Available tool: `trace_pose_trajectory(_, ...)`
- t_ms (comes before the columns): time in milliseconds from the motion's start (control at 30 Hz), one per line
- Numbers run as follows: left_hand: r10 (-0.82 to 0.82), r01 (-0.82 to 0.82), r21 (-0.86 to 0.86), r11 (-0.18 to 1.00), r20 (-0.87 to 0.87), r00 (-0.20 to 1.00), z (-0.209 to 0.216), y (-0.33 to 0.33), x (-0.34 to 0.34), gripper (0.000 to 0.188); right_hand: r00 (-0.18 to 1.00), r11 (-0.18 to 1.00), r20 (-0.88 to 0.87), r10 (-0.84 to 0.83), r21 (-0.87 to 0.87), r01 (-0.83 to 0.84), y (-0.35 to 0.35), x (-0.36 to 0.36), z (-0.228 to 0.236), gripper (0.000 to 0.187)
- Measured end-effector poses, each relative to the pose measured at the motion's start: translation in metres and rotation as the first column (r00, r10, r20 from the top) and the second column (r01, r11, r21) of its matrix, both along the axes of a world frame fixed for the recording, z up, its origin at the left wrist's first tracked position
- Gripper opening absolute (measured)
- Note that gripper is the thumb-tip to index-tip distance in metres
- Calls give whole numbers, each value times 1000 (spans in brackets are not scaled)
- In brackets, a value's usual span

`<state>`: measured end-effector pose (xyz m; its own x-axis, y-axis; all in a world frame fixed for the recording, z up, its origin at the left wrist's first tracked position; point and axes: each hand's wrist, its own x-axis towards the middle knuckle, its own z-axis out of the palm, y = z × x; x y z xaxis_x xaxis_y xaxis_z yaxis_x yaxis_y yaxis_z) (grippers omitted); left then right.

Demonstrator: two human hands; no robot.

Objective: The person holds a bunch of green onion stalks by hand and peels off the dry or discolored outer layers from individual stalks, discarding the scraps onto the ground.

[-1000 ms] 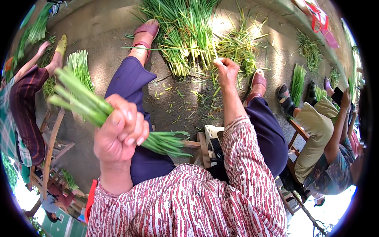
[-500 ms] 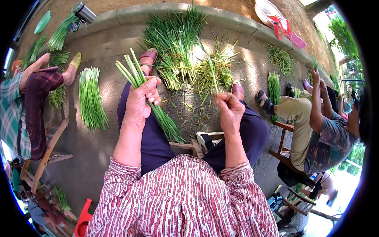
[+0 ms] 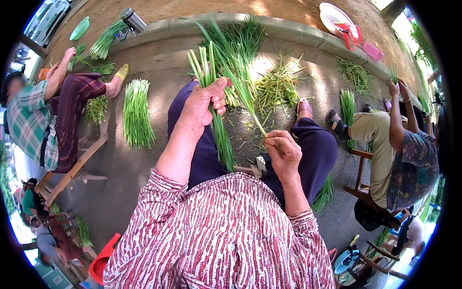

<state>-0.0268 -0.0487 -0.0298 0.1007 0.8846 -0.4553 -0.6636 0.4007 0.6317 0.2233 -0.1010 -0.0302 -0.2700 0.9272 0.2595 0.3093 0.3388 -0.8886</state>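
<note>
Right above the left thigh: left hand (image 3: 202,103) wrapped snug round a bundle of green stalks (image 3: 207,74), pale ends poking up, leafy ends drooping toward the lap.
Across from it: right hand (image 3: 285,150) has a thin leafy sprig (image 3: 249,100) pinched by its pale base, thumb against fingers, greens fanning up past the left thumb. Can't tell from where I'm standing if they touch.
Pavement out front: big loose pile of greens (image 3: 245,38), messy heap of yellowish scraps (image 3: 279,87) just beside it on the right.
Off left: neat white-ended bunch (image 3: 137,113) lying flat, pale ends pointing away from the lap.
Neighbours: person in a checked shirt (image 3: 33,120) on the left, another in a dark patterned shirt (image 3: 416,161) on the right, both seated.
Curb (image 3: 284,31): metal flask (image 3: 133,20) near its left stretch, white basin (image 3: 331,17) and pink box (image 3: 373,50) near its right.
</note>
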Motion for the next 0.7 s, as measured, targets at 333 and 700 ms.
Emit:
trace_pose_trajectory(333,82,-82,86,993,2,997,6,-9,-6,32,992,987,86,90,126,-101,-4,-2,-1,15)
trace_pose_trajectory(700,239,-239,-40,970,13,971,6,-21,-14,22,988,993,-115,-107,-70,99,-2,1,3,12)
